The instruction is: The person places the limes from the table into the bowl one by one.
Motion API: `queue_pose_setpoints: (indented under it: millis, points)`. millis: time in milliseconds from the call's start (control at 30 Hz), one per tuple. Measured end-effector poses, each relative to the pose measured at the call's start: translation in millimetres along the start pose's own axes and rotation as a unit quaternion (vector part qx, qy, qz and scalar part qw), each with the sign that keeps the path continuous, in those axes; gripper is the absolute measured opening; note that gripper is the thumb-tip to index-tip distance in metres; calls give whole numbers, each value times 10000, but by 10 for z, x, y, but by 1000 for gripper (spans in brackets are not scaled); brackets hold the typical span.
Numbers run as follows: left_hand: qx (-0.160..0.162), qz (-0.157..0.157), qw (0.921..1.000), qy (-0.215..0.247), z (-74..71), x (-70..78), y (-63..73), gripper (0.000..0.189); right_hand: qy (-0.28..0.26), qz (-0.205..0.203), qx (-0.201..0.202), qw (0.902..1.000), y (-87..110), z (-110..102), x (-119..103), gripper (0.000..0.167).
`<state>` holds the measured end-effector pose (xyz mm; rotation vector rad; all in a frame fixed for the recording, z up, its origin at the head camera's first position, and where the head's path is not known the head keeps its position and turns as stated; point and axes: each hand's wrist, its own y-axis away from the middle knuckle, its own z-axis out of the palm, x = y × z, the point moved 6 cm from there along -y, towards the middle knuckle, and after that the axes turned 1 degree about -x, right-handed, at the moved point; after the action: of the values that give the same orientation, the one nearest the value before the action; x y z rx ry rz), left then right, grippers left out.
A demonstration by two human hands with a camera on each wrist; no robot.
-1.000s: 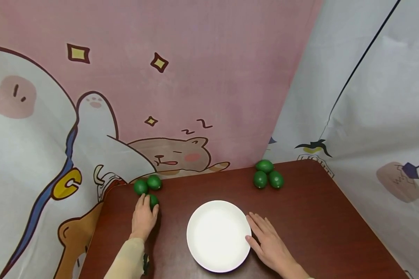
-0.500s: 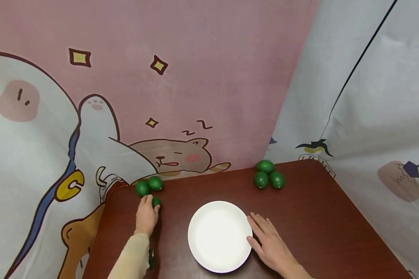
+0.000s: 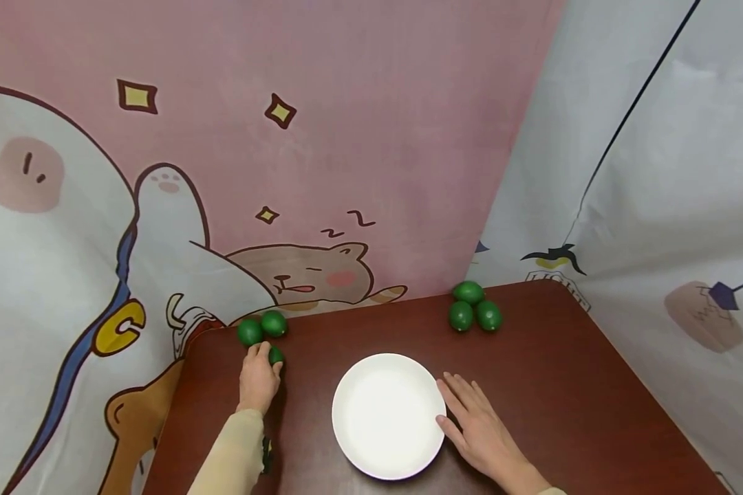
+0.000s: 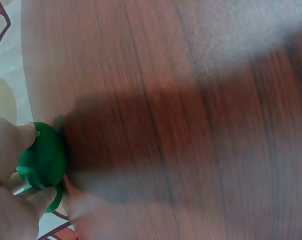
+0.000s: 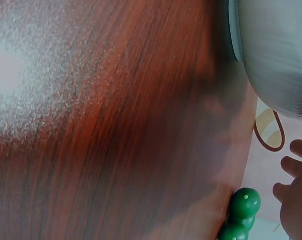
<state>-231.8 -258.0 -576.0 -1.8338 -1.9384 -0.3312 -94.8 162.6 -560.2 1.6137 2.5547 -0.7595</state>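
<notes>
My left hand [image 3: 260,380] grips a green lime [image 3: 275,355] at the table's left side. In the left wrist view, the thumb and a finger pinch this lime [image 4: 47,156] from two sides. Just beyond it sit two more limes, one at the left [image 3: 250,332] and one at the right [image 3: 274,323]. A round white plate [image 3: 389,416] lies at the middle front. With its fingers stretched out, my right hand [image 3: 479,430] rests against the plate's right edge; in the right wrist view, the side of the plate [image 5: 275,55] shows at the upper right.
Three limes [image 3: 475,307] huddle at the back right of the dark red-brown table [image 3: 569,385]. Behind the table hangs a cloth with cartoon animals [image 3: 309,275], close to its back edge. A pale cloth [image 3: 669,206] hangs along the right side.
My left fingers have curled further round the near lime, covering more of it. The right hand and plate stay in place.
</notes>
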Motion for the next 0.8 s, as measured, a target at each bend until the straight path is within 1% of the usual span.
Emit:
queue_pose_setpoints:
  millis: [100, 267, 367, 500, 633, 800]
  points:
    - [-26, 35, 10000, -74, 7, -18, -6, 41, 24, -50, 20, 10000, -6, 21, 0, 64]
    - [-136, 54, 9998, -104, 32, -48, -4, 47, 33, -152, 185, 9997, 22, 20, -3, 62]
    - [-101, 100, 9998, -110, 9, -42, -4, 50, 47, -192, 233, 9995, 23, 21, -8, 61]
    - [-47, 73, 10000, -31, -19, -30, 26, 49, 76, -206, 228, 9995, 28, 19, -19, 61]
    - [-27, -22, 9999, 108, -25, -37, 51, 48, 69, -170, 212, 9996, 30, 15, -18, 63]
    - [54, -157, 9996, 238, -12, -69, 79, 53, 99, -158, 198, 9996, 8, 28, 7, 63]
